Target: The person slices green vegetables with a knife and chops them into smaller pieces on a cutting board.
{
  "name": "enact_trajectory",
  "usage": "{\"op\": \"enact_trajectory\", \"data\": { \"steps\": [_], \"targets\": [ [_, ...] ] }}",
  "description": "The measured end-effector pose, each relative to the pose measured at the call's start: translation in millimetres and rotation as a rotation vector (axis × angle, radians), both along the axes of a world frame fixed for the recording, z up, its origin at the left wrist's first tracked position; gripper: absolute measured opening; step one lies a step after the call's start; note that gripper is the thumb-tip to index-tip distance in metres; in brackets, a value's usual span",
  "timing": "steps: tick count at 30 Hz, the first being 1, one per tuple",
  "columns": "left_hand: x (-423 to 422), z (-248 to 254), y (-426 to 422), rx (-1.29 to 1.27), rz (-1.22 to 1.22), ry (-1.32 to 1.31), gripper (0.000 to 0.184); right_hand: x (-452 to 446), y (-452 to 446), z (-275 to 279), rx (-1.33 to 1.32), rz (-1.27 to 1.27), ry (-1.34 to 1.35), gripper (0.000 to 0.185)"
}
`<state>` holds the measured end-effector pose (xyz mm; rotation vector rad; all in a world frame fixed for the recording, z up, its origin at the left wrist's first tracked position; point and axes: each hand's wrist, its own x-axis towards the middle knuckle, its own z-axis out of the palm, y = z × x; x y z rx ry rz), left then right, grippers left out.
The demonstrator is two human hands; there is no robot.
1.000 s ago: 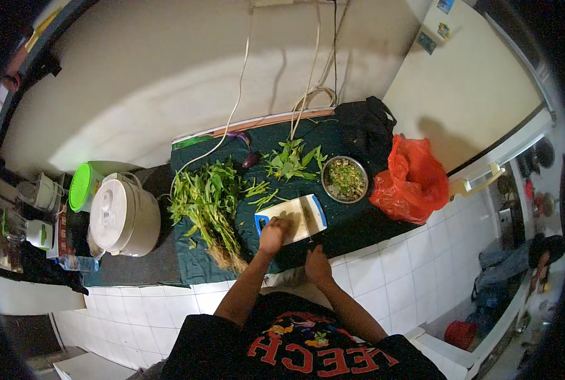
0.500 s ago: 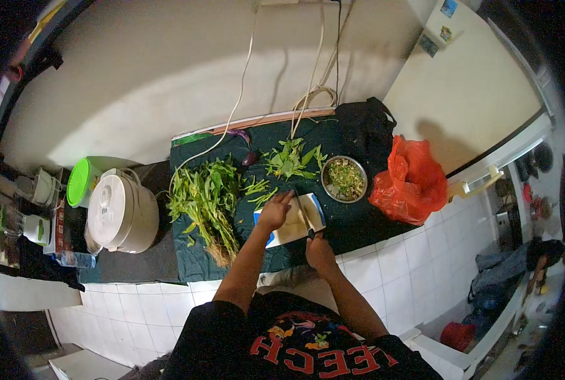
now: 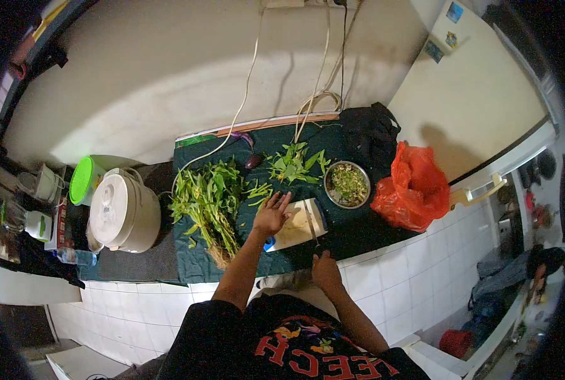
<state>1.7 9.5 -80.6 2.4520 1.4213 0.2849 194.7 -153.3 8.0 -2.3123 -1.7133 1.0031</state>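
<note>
A white cutting board with blue edges lies near the table's front edge. My left hand is over its left side, palm down with fingers spread, holding nothing visible. Just beyond the fingertips are short cut green stems. My right hand is closed around the dark handle of a knife, whose blade points away from me across the right part of the board. Picked green leaves lie behind the board. To the left is a large bunch of leafy greens with roots towards me.
A metal bowl of chopped food and a red plastic bag stand to the right. Purple eggplants lie at the back. A white rice cooker and a green-lidded container are on the left. A white cable hangs down the wall.
My left hand has shifted left and spread its fingers. My right hand has drawn the knife slightly towards me and to the right. The view has tilted a little.
</note>
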Motion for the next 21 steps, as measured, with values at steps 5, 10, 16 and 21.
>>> {"op": "enact_trajectory", "data": {
  "steps": [5, 10, 16, 21],
  "targets": [
    [-3.9, 26.6, -34.8, -0.142, 0.027, -0.174, 0.052, 0.0, -3.5, -19.4, 0.038, 0.088, -0.019, 0.039],
    [-3.6, 10.5, -70.4, -0.147, 0.23, -0.313, 0.049, -13.3, 1.6, -24.7, -0.029, 0.0, -0.025, 0.038],
    [1.7, 4.7, -71.4, -0.086, 0.269, -0.459, 0.053, -13.8, -0.4, -22.0, 0.033, 0.058, -0.045, 0.036],
    [0.7, -7.5, -66.2, -0.096, 0.314, -0.605, 0.055, -11.3, 5.7, -33.4, 0.085, 0.097, -0.098, 0.035]
  ]
}}
